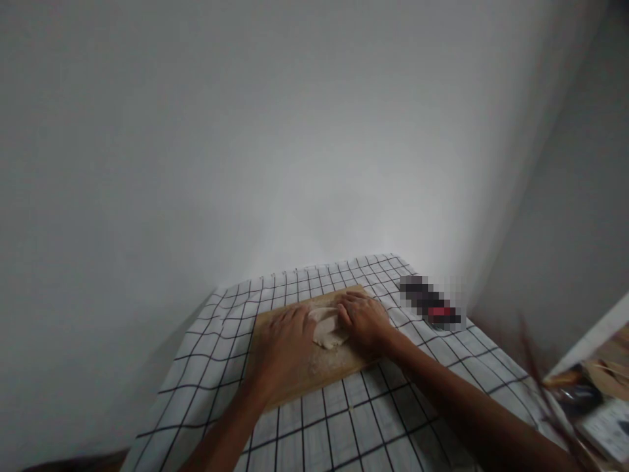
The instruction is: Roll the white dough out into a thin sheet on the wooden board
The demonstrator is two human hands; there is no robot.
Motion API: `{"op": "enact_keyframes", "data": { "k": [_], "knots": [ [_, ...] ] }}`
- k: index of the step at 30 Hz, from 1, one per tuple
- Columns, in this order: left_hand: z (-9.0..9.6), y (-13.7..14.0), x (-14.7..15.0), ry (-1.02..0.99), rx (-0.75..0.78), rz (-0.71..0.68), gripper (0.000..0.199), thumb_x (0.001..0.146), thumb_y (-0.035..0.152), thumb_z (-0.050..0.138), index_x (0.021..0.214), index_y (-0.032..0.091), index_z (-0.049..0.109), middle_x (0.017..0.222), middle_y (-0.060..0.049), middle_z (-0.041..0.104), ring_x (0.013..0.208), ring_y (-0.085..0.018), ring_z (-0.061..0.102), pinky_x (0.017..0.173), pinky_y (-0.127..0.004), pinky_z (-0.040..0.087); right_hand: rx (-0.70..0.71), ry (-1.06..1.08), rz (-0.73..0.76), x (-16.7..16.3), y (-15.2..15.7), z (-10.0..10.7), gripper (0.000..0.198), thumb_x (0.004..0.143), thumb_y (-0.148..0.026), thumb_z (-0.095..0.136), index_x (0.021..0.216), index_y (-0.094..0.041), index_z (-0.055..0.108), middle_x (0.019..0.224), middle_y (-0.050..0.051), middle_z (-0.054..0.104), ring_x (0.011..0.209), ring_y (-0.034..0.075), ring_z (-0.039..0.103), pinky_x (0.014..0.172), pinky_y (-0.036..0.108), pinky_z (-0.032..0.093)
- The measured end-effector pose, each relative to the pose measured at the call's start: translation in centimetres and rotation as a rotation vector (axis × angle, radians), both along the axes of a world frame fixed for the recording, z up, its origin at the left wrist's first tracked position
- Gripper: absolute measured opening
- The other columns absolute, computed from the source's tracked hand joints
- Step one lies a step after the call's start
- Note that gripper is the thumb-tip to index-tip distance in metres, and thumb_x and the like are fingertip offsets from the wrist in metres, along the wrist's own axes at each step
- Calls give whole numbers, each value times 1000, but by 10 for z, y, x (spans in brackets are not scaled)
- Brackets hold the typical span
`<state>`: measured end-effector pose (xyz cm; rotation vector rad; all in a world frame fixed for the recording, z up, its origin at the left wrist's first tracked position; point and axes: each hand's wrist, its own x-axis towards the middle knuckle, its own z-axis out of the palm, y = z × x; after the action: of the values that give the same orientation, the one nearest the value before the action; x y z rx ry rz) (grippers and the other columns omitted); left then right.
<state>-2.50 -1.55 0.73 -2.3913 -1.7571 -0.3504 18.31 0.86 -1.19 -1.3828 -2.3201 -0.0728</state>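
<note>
A pale lump of dough [328,331], flattened and uneven at its edge, lies on a floured wooden board [314,373]. At the dough's left side is my left hand [289,331], slightly blurred, palm down with its fingers laid forward and its thumb side against the dough. My right hand [364,320] covers the dough's right edge, with bent fingers and the thumb pressed on it. Part of the dough is hidden beneath the hands.
The board rests on a white tablecloth with a dark grid [314,426]. A pixelated dark and red object [432,305] lies at the table's right edge. A plain wall [304,144] rises behind the table. Several blurred items, including a cardboard piece [609,377], are at lower right.
</note>
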Motion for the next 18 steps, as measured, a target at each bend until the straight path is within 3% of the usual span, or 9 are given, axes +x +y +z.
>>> {"op": "enact_keyframes", "data": {
  "k": [5,10,14,18],
  "knots": [
    [-6,-19,2,-14,15,9,40,100,34,36,132,22,57,135,-10,63,124,-26,58,102,-43,45,60,118,-67,-1,-33,-17,39,104,-32,34,124,-16,64,133,11,64,132,24,51,110,41,39],
    [-16,-29,-1,-43,31,8,46,100,41,36,138,20,53,141,-10,59,128,-27,55,107,-42,41,84,111,-66,1,-47,-27,46,104,-37,33,138,-17,56,142,12,58,138,26,46,117,45,31],
    [-18,-32,-2,-75,23,23,46,100,40,38,140,21,51,139,-10,61,125,-26,56,106,-41,42,73,83,-22,2,-26,-19,44,105,-35,31,130,-19,63,143,9,56,140,24,43,117,42,30],
    [-19,-27,-10,-17,40,1,41,101,34,36,134,23,56,139,-10,61,125,-27,56,105,-43,42,40,1,8,-7,17,-5,44,105,-35,30,125,-17,65,140,11,59,138,25,43,115,43,31]
  ]
}}
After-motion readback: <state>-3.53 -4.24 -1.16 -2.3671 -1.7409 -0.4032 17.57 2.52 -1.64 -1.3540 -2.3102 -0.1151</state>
